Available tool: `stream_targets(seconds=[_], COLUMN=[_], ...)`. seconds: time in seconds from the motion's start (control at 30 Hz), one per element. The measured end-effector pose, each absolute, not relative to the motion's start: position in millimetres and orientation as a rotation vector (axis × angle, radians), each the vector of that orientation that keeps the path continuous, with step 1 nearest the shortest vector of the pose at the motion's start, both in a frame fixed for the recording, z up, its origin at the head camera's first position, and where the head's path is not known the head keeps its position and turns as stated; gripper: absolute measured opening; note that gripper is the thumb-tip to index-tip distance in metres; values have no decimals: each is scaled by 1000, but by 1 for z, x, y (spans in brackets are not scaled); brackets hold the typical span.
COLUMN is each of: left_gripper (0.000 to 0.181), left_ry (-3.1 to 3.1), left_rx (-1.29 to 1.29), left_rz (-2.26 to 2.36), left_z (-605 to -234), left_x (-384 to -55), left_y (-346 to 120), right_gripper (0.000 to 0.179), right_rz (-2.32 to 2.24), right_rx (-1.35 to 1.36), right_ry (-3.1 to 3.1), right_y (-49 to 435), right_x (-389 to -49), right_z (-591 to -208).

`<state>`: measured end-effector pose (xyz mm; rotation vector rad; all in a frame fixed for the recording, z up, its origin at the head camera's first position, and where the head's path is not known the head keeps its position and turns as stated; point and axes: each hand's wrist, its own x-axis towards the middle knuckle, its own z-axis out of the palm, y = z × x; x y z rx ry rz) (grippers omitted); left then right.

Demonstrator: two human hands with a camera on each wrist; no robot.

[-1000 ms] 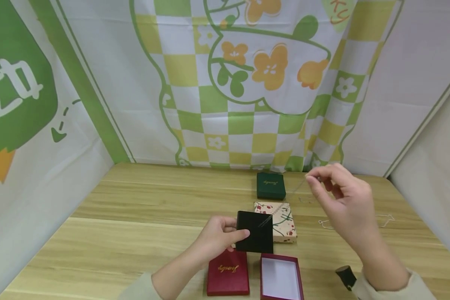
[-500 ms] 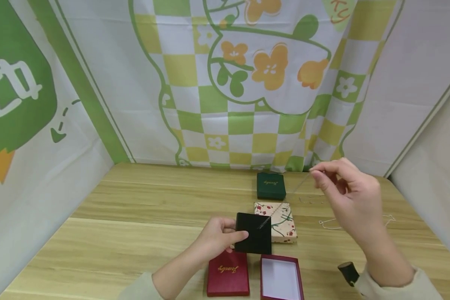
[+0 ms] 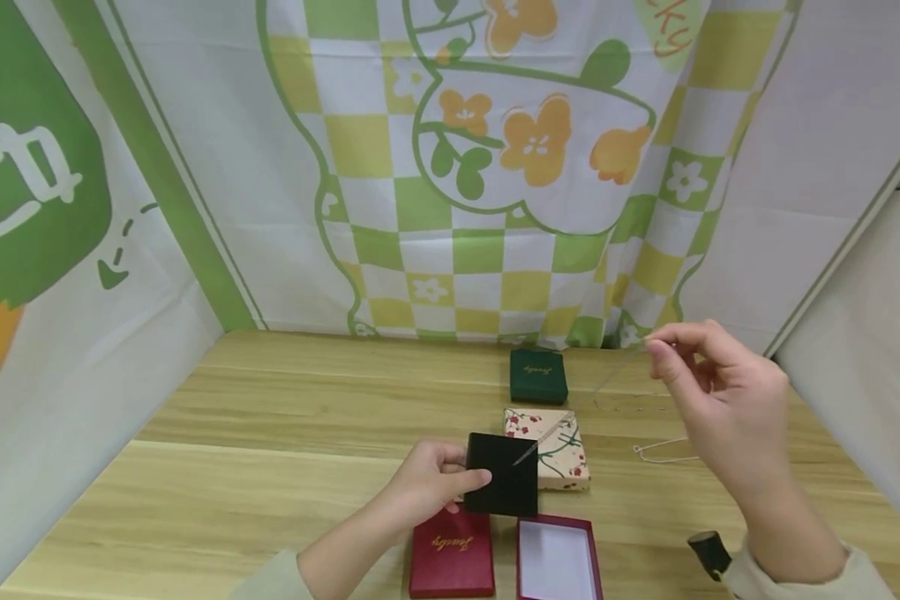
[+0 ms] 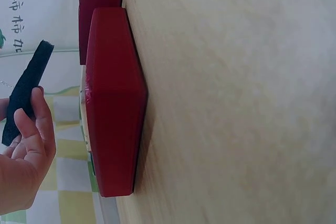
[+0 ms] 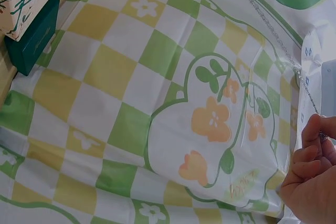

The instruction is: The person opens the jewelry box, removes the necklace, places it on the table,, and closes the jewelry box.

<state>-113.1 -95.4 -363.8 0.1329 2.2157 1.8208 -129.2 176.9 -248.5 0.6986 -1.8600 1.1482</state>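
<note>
My left hand [image 3: 423, 483] grips a square black pad [image 3: 504, 492] by its left side, thumb on the face; the left wrist view shows that pad [image 4: 29, 90] nearly edge-on. A thin silver chain [image 3: 555, 429] slants up from the pad's face to my right hand [image 3: 727, 408], whose thumb and forefinger pinch its upper end. In the right wrist view the chain [image 5: 273, 32] runs taut to the fingertips. Below the pad lie a red lid [image 3: 452, 562] with gold lettering and an open red box [image 3: 558, 562] with a white inside.
Behind the pad sit a flower-patterned box [image 3: 566, 467] and a dark green box [image 3: 538, 377]. Another silver chain [image 3: 663, 460] lies on the wooden table [image 3: 270, 417] beneath the right hand. A printed curtain [image 3: 480, 250] hangs along the table's back edge.
My right hand has moved rightward, drawing its end of the chain farther from the pad. The left hand and the pad have stayed nearly in place, with a slight shift of the whole view.
</note>
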Motion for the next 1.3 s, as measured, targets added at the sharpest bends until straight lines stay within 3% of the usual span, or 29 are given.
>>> stream_targets(seconds=[0.5,0.83,1.3], left_gripper=[24,36,30], left_ry=[2210,1872,2219], left_rx=[130,102,-6], left_rz=[1838,1984,1887], left_z=[-365,-358,-359], left_x=[-112,-112,-115], left_y=[-94,-101,-98], right_gripper=[10,7,7], right_rz=[1376,1958,2234], right_rx=[596,521,749], right_ry=[-1767,-1411,-1060], right_y=[184,191,178], right_x=[-131,-138,-131], right_z=[-249,-251,-244])
